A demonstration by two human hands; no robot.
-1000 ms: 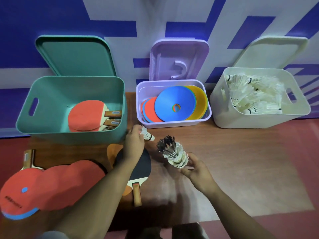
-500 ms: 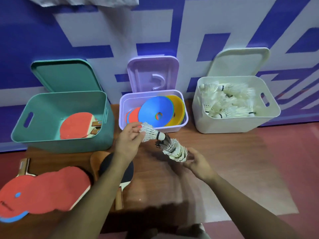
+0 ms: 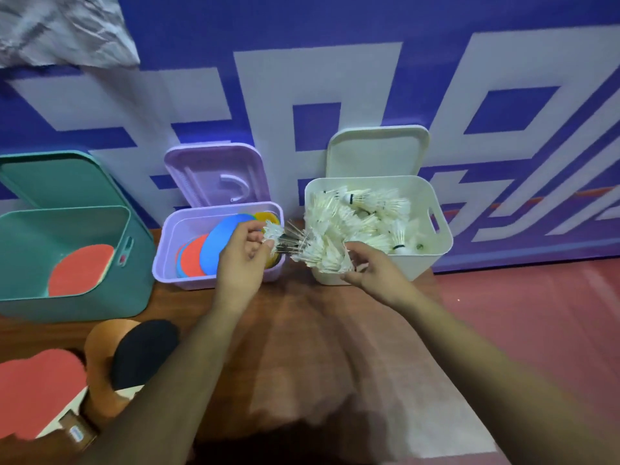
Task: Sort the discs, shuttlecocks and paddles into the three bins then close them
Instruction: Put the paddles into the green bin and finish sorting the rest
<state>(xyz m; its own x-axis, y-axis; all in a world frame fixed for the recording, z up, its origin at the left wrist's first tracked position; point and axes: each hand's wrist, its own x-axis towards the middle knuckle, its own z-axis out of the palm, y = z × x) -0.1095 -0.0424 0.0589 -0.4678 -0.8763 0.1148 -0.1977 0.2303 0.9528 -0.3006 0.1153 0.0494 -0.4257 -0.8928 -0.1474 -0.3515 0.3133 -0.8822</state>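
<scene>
Hands meet above a wooden table [image 3: 318,333] as a person sorts sports gear into three open bins lined up against a blue-and-white patterned wall [image 3: 335,78]. The left hand [image 3: 240,260] pinches a single white shuttlecock [image 3: 272,231] by its feathers between thumb and curled fingers, over the near right corner of the lilac bin [image 3: 166,260]. The right hand [image 3: 372,273] has its fingers curled round a nested stack of shuttlecocks [image 3: 322,255], tilted with its open end toward the left hand, just in front of the near left corner of the white bin [image 3: 432,260]. The single shuttlecock sits at the mouth of the stack; whether it is already seated inside cannot be told.

The white bin is heaped with loose shuttlecocks [image 3: 372,213], its lid [image 3: 375,152] leaning on the wall behind. The lilac bin holds blue, red and yellow discs [image 3: 218,245], its lid [image 3: 214,176] also upright behind it. At left, the green bin [image 3: 73,303] contains a red-faced paddle [image 3: 80,268], with the green lid [image 3: 57,177] propped behind.

On the table's near left corner lie more paddles, one black-faced [image 3: 144,350] overlapping an orange one [image 3: 97,350], beside red-faced paddles [image 3: 37,387]. A crumpled white sheet [image 3: 60,31] hangs at the upper left of the wall.
</scene>
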